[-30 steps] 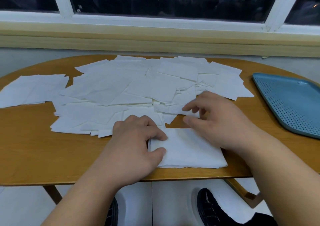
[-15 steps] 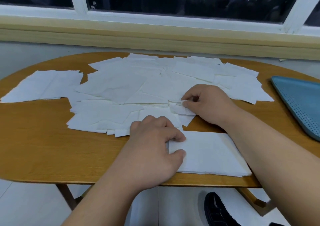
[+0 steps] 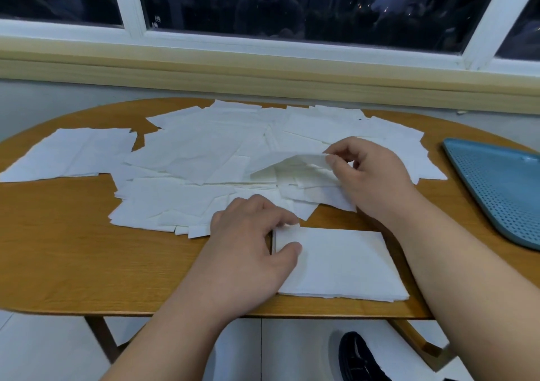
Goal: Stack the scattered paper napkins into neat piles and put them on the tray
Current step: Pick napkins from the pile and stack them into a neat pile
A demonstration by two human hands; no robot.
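Your right hand (image 3: pixel 371 176) has now pinched up a napkin (image 3: pixel 292 165); peel slowly while your left hand (image 3: pixel 251 243) presses flat, fingers spread, on the pile (image 3: pixel 339 263) beside it.

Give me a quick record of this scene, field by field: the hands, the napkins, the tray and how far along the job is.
left hand: pressing flat on the left end of the neat pile
right hand: pinching the corner of one napkin, lifting it off the heap
neat pile: squared up at the table's near edge
loose napkins: many, overlapping across the table
tray: blue, perforated, at the right, nothing on the visible part
progress: one pile started, none on the tray yet
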